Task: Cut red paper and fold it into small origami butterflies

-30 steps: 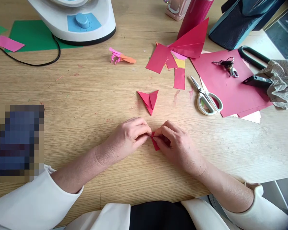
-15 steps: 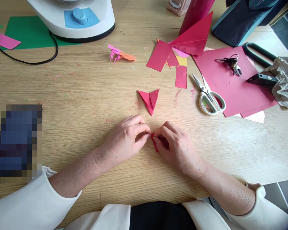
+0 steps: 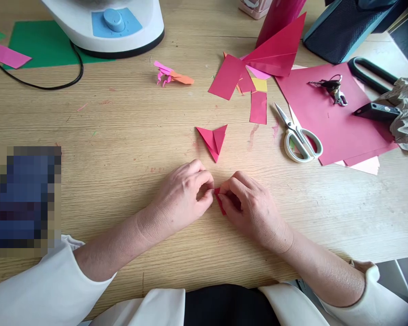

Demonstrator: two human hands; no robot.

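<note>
Between my hands, low over the table, is a small folded piece of red paper (image 3: 219, 202), mostly covered by fingers. My right hand (image 3: 253, 210) is closed, pinching it between thumb and fingers. My left hand (image 3: 187, 192) is closed too, its thumb and fingertip pinched together at the paper's upper left corner. Just beyond my fingers a red folded paper triangle (image 3: 213, 139) with a notched top lies flat. Farther off sits a small pink and orange folded paper figure (image 3: 173, 77).
White-handled scissors (image 3: 299, 138) lie at right beside red sheets (image 3: 340, 117) with keys (image 3: 333, 88) on top. Red paper cut-offs (image 3: 226, 77) and a large folded red piece (image 3: 279, 52) lie behind. A white appliance base (image 3: 136, 27) stands at back left, its black cord (image 3: 54, 87) trailing left.
Both hands keep their pinch near the red paper, with my left fingertips shifting very slightly at its corner. The whole view has drifted a little.
</note>
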